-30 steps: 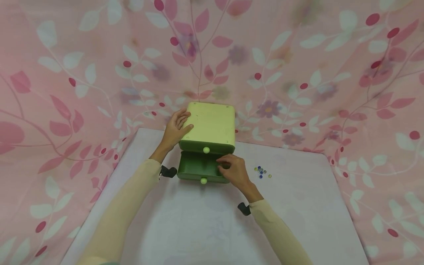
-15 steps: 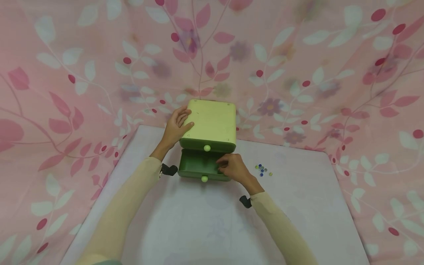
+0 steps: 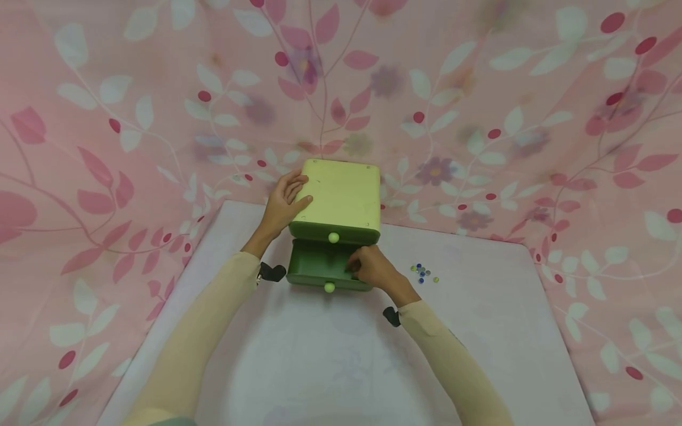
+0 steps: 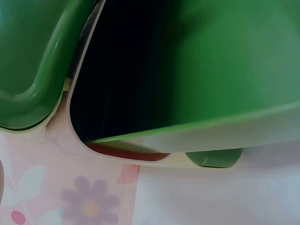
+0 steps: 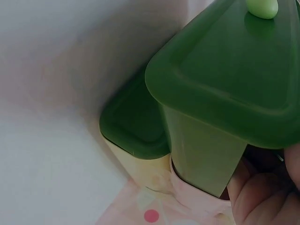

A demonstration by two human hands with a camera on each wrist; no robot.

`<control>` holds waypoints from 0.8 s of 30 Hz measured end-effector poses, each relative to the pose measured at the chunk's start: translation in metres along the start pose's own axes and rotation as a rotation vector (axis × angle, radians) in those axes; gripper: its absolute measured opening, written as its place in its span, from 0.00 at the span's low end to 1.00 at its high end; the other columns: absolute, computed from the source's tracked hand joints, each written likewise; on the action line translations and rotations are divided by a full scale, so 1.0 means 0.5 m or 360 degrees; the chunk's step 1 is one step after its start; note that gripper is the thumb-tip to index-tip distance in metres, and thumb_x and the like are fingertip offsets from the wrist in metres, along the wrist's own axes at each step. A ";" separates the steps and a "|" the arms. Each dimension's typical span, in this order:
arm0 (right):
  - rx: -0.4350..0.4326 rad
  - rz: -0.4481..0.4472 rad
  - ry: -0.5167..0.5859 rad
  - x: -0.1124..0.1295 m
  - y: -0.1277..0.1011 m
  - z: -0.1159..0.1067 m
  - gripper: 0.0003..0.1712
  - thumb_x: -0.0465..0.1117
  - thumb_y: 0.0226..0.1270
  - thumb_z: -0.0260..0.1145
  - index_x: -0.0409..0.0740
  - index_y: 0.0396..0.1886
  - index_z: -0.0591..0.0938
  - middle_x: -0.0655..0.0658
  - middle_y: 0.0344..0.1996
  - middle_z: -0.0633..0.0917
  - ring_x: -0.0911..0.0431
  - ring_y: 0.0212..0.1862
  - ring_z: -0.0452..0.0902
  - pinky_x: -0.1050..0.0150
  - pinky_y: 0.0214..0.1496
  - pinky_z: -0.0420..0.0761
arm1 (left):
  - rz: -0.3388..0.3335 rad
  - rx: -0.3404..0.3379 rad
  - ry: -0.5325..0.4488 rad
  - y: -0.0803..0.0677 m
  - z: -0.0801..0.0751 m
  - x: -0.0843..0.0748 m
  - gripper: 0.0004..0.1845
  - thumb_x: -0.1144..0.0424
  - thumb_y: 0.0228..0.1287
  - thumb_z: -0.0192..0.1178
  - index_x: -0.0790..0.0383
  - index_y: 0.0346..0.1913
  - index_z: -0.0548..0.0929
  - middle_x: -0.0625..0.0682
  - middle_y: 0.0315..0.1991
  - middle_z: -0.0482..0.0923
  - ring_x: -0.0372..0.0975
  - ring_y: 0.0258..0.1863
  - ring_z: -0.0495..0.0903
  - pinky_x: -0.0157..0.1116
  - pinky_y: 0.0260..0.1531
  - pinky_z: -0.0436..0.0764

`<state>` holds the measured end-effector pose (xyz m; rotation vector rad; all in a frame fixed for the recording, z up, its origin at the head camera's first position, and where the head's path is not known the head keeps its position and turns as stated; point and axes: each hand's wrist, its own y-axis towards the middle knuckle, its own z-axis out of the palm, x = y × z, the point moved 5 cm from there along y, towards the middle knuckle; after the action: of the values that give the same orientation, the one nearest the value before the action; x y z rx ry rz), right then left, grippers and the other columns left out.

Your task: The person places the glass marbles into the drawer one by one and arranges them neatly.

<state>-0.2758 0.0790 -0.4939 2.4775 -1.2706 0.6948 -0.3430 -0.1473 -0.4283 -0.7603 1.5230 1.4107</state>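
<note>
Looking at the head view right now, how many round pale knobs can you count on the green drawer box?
2: the upper knob sits on the closed top drawer, the lower knob on the pulled-out drawer. Further drawers may be hidden below.

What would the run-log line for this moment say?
left hand: rests on pale green plastic drawer box | right hand: fingers in open dark green lower drawer | small coloured glass beads: on white tablecloth

Both arms reach forward, left hand (image 3: 284,204) lying flat and relaxed, right hand (image 3: 373,267) curled, fingertips down.
</note>
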 end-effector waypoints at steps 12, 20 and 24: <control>-0.0043 -0.0054 0.0068 0.004 -0.006 -0.004 0.14 0.21 0.45 0.73 0.36 0.33 0.89 0.44 0.32 0.88 0.56 0.35 0.83 0.66 0.37 0.85 | -0.0007 0.0005 0.0009 -0.001 -0.002 0.002 0.37 0.77 0.62 0.61 0.68 0.72 0.58 0.68 0.65 0.63 0.51 0.69 0.61 0.41 0.73 0.57; -0.0151 -0.0027 0.0216 -0.003 -0.023 -0.008 0.12 0.24 0.51 0.73 0.37 0.37 0.89 0.45 0.35 0.87 0.56 0.37 0.84 0.69 0.38 0.85 | -0.0004 0.0005 0.0008 -0.002 -0.002 0.000 0.37 0.77 0.62 0.60 0.70 0.72 0.57 0.69 0.65 0.62 0.52 0.70 0.61 0.42 0.74 0.57; -0.0227 -0.0065 0.0252 -0.006 -0.035 -0.017 0.12 0.27 0.53 0.73 0.39 0.39 0.89 0.47 0.36 0.87 0.58 0.37 0.84 0.70 0.38 0.85 | -0.0015 0.0005 0.0019 -0.002 0.000 -0.003 0.37 0.78 0.62 0.60 0.70 0.72 0.57 0.70 0.66 0.61 0.53 0.70 0.60 0.42 0.74 0.56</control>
<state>-0.2654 0.0948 -0.4885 2.2794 -1.1661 0.7465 -0.3416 -0.1476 -0.4272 -0.7740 1.5286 1.3986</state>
